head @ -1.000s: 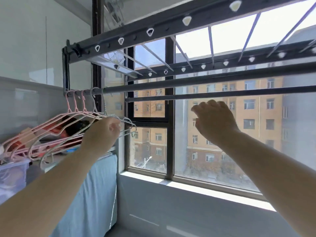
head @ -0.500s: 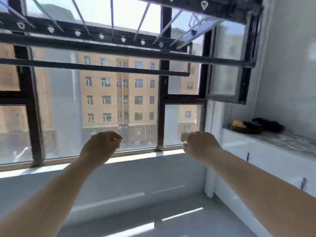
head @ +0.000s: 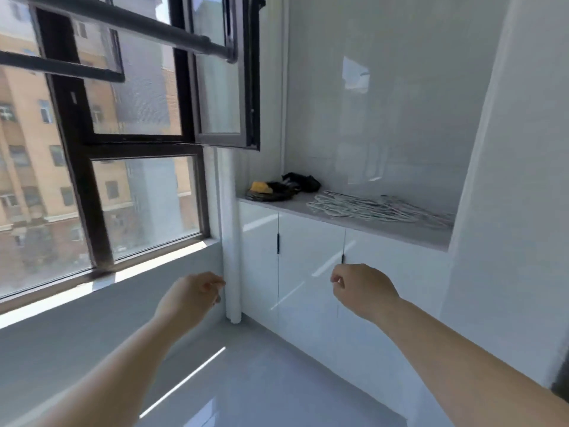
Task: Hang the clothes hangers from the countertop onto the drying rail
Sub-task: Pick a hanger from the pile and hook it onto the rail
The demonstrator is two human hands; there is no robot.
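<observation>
Up and beyond the fingers (head: 337, 277) of the right hand (head: 361, 289), on the white worktop (head: 400, 232), lies one tangled heap of thin white clothes hangers (head: 378, 206) (too blurred to count singly). Farther left on it sit one black bundle (head: 295, 183) and one yellow item (head: 260, 187). High above the left hand (head: 191, 295) run two dark drying rails (head: 138, 24). Both hands' fingers are loosely curled, holding nothing.

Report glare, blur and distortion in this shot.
Head view: glare patches on the glossy wall and cabinet doors, a sun stripe across the floor; the wide lens bends the window frame; the white hangers look soft, slightly blurred.
</observation>
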